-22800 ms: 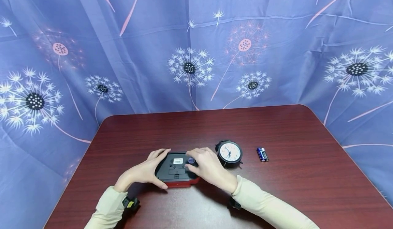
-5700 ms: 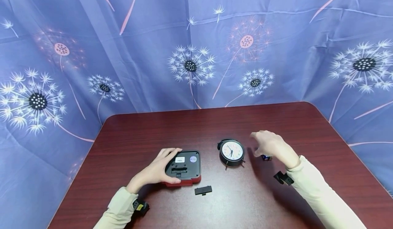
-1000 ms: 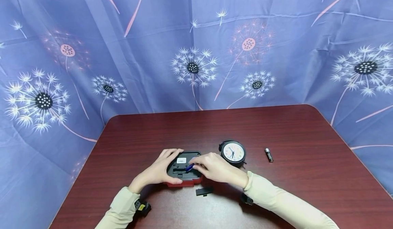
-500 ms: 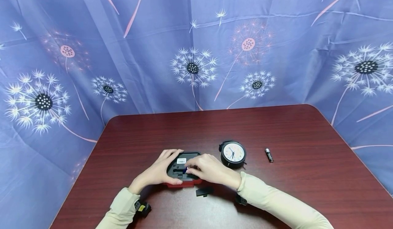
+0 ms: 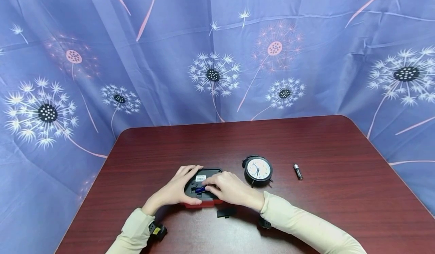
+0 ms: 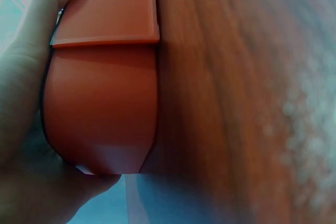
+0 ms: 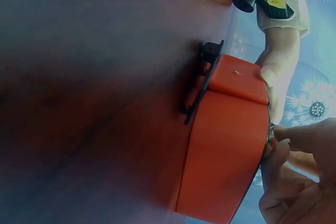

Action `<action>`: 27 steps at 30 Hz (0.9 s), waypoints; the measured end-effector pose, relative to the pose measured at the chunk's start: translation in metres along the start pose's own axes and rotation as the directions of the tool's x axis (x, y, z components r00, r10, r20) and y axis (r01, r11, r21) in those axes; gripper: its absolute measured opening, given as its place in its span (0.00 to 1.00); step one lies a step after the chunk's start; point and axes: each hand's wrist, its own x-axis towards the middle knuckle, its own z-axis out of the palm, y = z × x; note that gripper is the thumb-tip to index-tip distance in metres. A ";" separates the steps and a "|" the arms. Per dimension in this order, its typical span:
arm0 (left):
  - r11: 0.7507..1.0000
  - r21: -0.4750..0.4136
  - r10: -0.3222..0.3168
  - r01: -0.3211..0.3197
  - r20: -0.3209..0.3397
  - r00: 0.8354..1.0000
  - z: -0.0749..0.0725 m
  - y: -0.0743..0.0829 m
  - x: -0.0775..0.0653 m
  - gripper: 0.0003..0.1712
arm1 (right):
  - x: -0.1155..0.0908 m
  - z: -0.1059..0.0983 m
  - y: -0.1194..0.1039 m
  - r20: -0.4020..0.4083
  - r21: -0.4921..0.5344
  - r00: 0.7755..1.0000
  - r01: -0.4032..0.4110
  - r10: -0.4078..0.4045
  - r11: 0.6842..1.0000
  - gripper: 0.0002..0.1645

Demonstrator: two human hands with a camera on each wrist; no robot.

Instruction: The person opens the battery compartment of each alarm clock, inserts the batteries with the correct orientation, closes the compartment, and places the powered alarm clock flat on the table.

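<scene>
A red device (image 5: 203, 205) with a black back lies back side up on the table, its battery slot uncovered. Around its left end my left hand (image 5: 170, 190) grips it, the thumb on the near side and the fingers on the far side. Between thumb and fingertips, my right hand (image 5: 231, 188) pinches a blue battery (image 5: 200, 189), which lies at the slot; I cannot tell if it is seated. In the right wrist view the red casing (image 7: 231, 140) shows from the side, with the right hand's fingertips at its back and the battery mostly hidden.
The black battery cover (image 5: 225, 212) lies in front of the device. A round black alarm clock (image 5: 258, 170) stands right of it. Farther right is a second battery (image 5: 298, 172), black and silver. A blue dandelion-print curtain (image 5: 163, 57) hangs behind the dark red table (image 5: 190, 144).
Over the last second my right hand has moved slightly left and the battery has come down along the slot. Earlier, the cover came off and the blue battery left its place at the right.
</scene>
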 end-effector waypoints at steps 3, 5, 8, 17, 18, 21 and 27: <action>1.000 0.002 0.003 -0.003 -0.004 1.000 0.000 0.000 -0.001 0.59 | -0.001 0.001 0.000 0.004 0.014 1.000 0.002 -0.002 1.000 0.11; 1.000 0.004 0.004 -0.004 -0.007 1.000 0.000 0.000 -0.001 0.59 | -0.001 0.001 0.000 0.001 0.020 1.000 0.004 -0.004 1.000 0.11; 1.000 0.005 0.005 -0.005 -0.009 1.000 0.000 0.000 -0.001 0.59 | -0.001 0.002 0.001 -0.008 0.021 1.000 -0.001 0.001 1.000 0.10; 1.000 0.005 -0.003 0.003 -0.007 1.000 0.001 -0.001 -0.001 0.59 | 0.000 0.005 0.001 -0.046 0.047 0.998 -0.041 0.043 0.998 0.05; 1.000 0.004 -0.003 0.003 -0.006 1.000 0.001 -0.001 -0.001 0.59 | 0.001 0.005 0.000 -0.042 0.053 0.997 -0.058 0.060 0.997 0.05; 1.000 0.002 -0.001 0.001 -0.007 1.000 0.001 -0.001 -0.001 0.59 | 0.002 0.007 0.000 -0.033 0.073 0.993 -0.106 0.109 0.992 0.04; 1.000 0.009 -0.003 0.003 -0.014 1.000 0.001 -0.001 0.000 0.59 | 0.002 0.006 -0.001 -0.029 0.074 0.988 -0.148 0.150 0.986 0.03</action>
